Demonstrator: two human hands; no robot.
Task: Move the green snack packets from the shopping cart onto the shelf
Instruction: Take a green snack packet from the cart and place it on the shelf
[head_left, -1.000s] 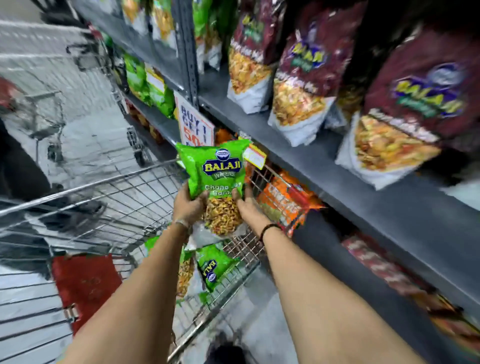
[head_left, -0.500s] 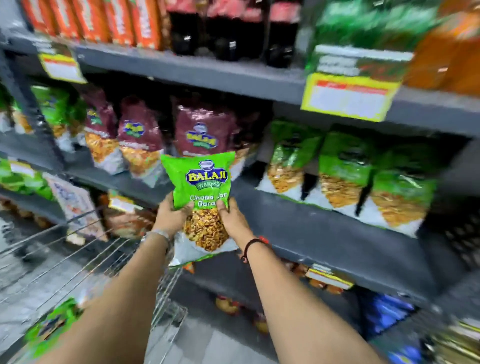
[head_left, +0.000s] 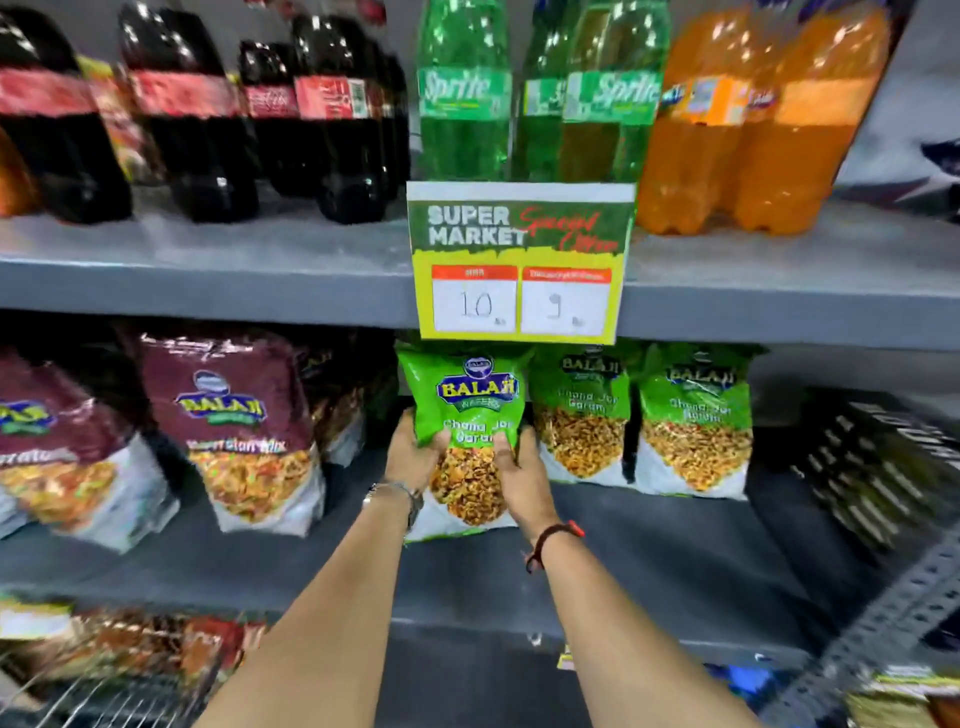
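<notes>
I hold a green Balaji snack packet (head_left: 465, 415) upright with both hands over the grey middle shelf (head_left: 675, 561). My left hand (head_left: 413, 452) grips its left edge and my right hand (head_left: 522, 470) grips its right edge. The packet's bottom edge is at or just above the shelf surface; I cannot tell whether it touches. Two more green packets (head_left: 579, 415) (head_left: 696, 421) stand on the shelf directly to its right. A corner of the wire shopping cart (head_left: 109, 701) shows at the bottom left.
Maroon snack packets (head_left: 234, 431) stand left of the green one. Above, a shelf carries dark cola bottles (head_left: 337, 119), green Sprite bottles (head_left: 467, 93) and orange soda bottles (head_left: 753, 119). A price card (head_left: 519, 260) hangs over the green packets. A black crate (head_left: 883, 467) sits at right.
My view has swung from the cart up to the shelf. Both hands have carried the green packet forward and right, to the spot beside the other green packets under the price card.
</notes>
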